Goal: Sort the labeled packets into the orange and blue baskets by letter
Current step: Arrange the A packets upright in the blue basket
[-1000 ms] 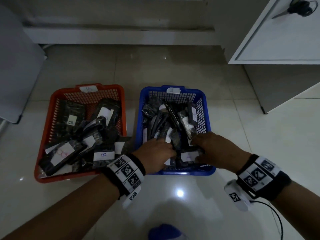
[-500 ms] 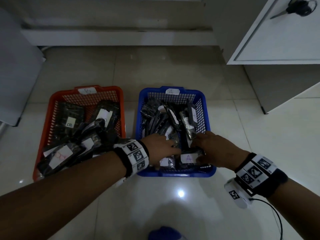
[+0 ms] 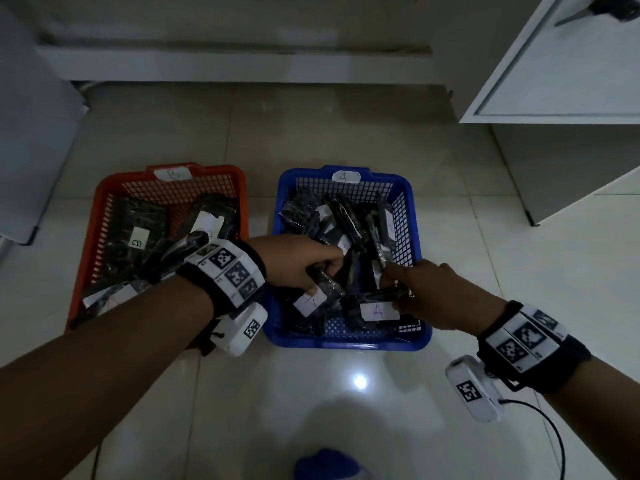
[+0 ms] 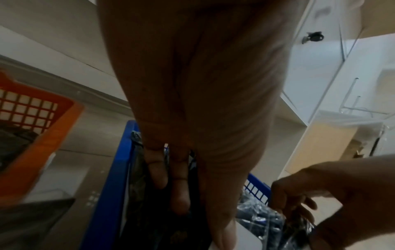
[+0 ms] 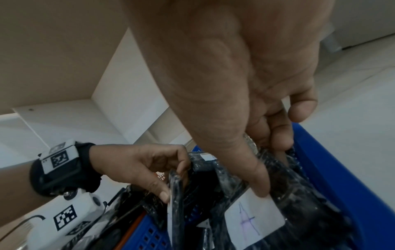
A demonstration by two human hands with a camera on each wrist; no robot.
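Observation:
On the floor stand an orange basket (image 3: 100,199) tagged B on the left and a blue basket (image 3: 346,342) tagged A on the right. Both hold several dark plastic packets with white labels. Both hands are inside the blue basket. My left hand (image 3: 322,271) reaches over the orange basket's near corner and grips a dark packet (image 3: 310,303) by its upper end. My right hand (image 3: 398,289) pinches another packet marked A (image 3: 377,311) at the basket's near right. In the right wrist view my thumb presses on that A-labelled packet (image 5: 254,221), while my left hand (image 5: 169,182) pinches its upright packet (image 5: 175,203).
A white cabinet (image 3: 554,81) stands at the right with scissors (image 3: 609,8) on top. A grey panel (image 3: 27,133) is at the left and a low step (image 3: 207,64) lies behind the baskets. A cable (image 3: 554,438) trails from my right wrist. Something blue (image 3: 329,465) sits at the bottom edge.
My left arm has swung right over the orange basket and its hand has pulled a labelled packet up. My right hand has stayed on the A packet at the near right.

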